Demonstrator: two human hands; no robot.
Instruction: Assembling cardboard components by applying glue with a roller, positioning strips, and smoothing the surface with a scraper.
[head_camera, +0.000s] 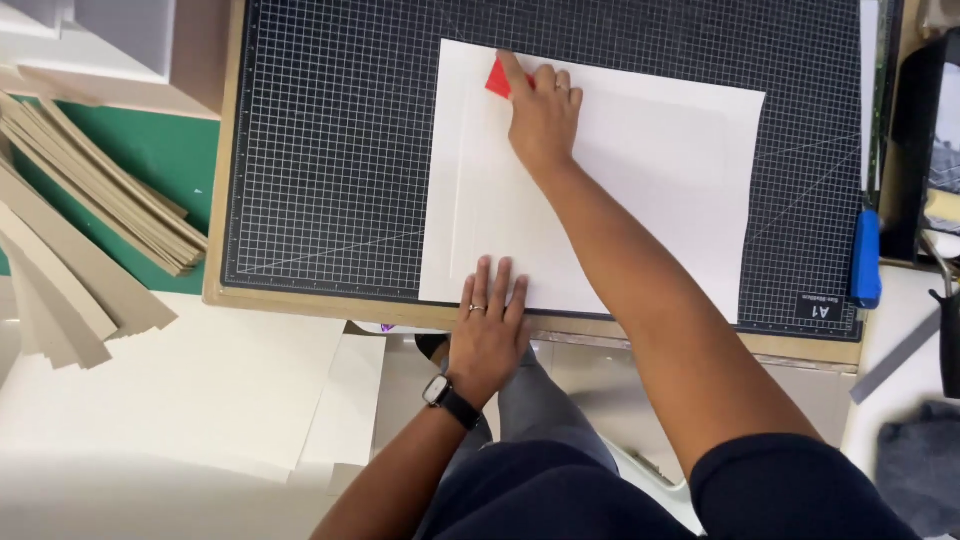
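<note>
A large white sheet (640, 200) lies on a black gridded cutting mat (330, 150). My right hand (545, 115) reaches to the sheet's far left part and presses a small red flat tool (497, 80) against it, fingers closed over the tool. My left hand (490, 325), with a ring and a black wristwatch, lies flat with fingers spread on the sheet's near edge, holding it down.
A stack of brown cardboard strips (90, 190) fans out at the left on a green surface (165, 150). White sheets (180, 390) lie at the near left. A blue-handled tool (865, 258) rests at the mat's right edge. A wooden board (300, 305) rims the mat.
</note>
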